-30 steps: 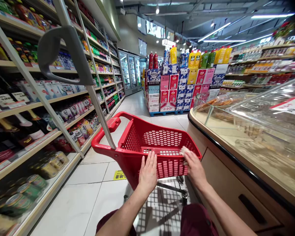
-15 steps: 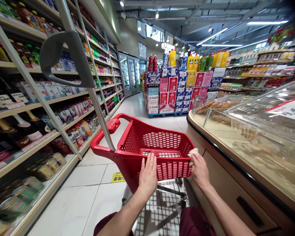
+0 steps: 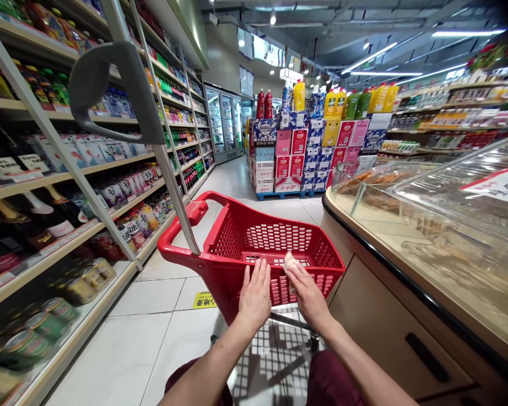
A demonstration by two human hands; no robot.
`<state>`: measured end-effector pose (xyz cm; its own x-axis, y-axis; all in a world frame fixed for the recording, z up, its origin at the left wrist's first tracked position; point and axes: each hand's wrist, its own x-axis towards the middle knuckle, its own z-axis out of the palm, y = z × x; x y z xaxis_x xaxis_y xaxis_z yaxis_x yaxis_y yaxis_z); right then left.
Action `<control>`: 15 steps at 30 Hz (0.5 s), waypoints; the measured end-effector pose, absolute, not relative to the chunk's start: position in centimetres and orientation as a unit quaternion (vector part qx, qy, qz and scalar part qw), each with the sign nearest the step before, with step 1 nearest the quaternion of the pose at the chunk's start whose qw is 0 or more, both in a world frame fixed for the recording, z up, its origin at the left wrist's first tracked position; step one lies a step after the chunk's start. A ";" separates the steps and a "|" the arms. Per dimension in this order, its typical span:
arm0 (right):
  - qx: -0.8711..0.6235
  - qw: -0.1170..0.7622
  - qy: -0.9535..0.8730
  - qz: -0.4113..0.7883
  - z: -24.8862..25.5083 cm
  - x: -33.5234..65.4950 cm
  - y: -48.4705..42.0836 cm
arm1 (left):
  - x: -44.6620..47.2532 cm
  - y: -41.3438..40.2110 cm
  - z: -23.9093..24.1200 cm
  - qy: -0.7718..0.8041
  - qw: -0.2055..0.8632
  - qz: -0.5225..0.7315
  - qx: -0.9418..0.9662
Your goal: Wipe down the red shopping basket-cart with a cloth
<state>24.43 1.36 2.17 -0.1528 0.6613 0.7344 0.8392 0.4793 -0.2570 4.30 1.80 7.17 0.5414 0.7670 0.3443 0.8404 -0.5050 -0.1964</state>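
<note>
A red plastic shopping cart (image 3: 222, 276) stands sideways in front of me, its push handle on the left and its perforated basket on the right. My left hand (image 3: 255, 293) lies against the near side of the basket, fingers straight and touching the rim. Holding a whitish cloth (image 3: 294, 262), my right hand (image 3: 308, 293) presses it over the near rim, a short way right of my left hand. Part of the cloth is hidden beneath the fingers. A metal pole with a grey grip (image 3: 122, 93) rises beside the cart's handle.
Drink shelves (image 3: 80, 175) line the left side. At the right stands a wooden counter (image 3: 372, 310) with clear covers, close to the basket's end. Stacked drink cartons (image 3: 290, 152) stand on a blue pallet ahead. A yellow floor sticker (image 3: 204, 300) lies on the tiles.
My right hand has slid the cloth leftward along the near rim, from the basket's right corner toward my left hand. My left hand has stayed in nearly the same place.
</note>
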 end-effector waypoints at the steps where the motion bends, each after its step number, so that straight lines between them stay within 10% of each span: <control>1: -0.485 0.412 -0.764 -0.104 2.1 24.5 1.4 | 4.0 1.9 7.3 -0.467 0.175 -0.110 -0.860; 15: -0.556 0.421 -0.703 -0.138 1.6 25.3 3.0 | 2.5 2.0 8.4 -0.481 0.166 -0.104 -0.855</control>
<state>25.28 2.97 1.58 -0.0265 0.6664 0.7451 0.8981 0.3433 -0.2751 2.51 2.04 8.36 0.5164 0.7870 0.3377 0.8562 -0.4829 -0.1838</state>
